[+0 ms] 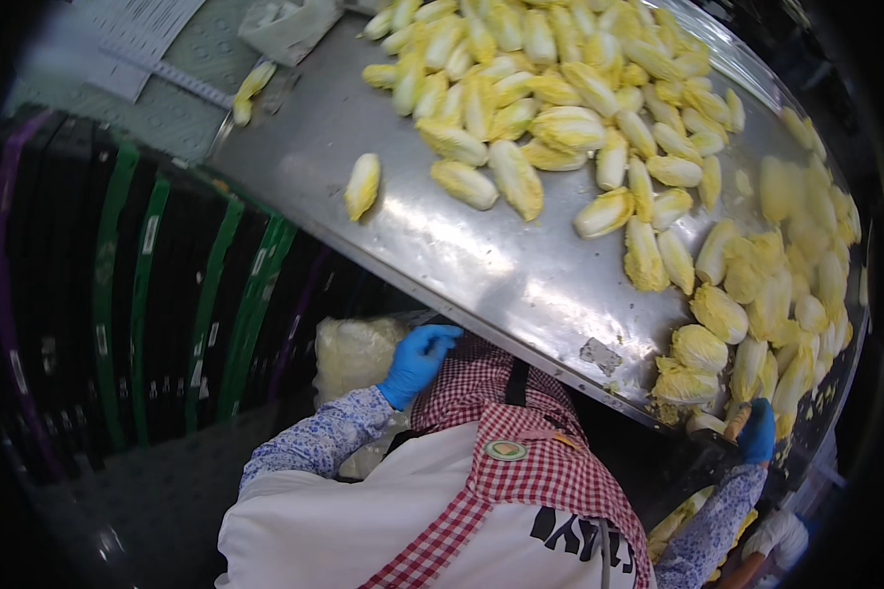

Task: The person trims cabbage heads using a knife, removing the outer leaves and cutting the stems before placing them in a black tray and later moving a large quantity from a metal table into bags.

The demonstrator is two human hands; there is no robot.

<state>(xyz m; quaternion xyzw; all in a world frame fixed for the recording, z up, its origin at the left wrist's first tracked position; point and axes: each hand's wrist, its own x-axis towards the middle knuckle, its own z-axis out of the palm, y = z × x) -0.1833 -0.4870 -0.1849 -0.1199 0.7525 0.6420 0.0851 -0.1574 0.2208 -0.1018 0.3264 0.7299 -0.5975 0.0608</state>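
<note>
My left hand (418, 359), in a blue glove, is beside the metal table's near edge, its fingers loosely bent and nothing seen in them. A clear plastic bag (350, 353) with pale contents lies just left of it. At the table's right end my right hand (756, 433), also gloved in blue, is closed around a wooden-looking handle (737, 421), perhaps a knife's; the rest of that tool cannot be made out. Small yellow-white napa cabbages (751, 368) are heaped beside this hand. One cabbage (363, 186) lies alone on the metal table (442, 250).
More cabbages (545, 81) cover the table's far side. Stacked black crates (169, 309) with green and purple strips stand at left. Papers (136, 44) and a white bag (287, 29) lie at upper left. Another person's arm (751, 559) shows at lower right, near more cabbages (678, 523).
</note>
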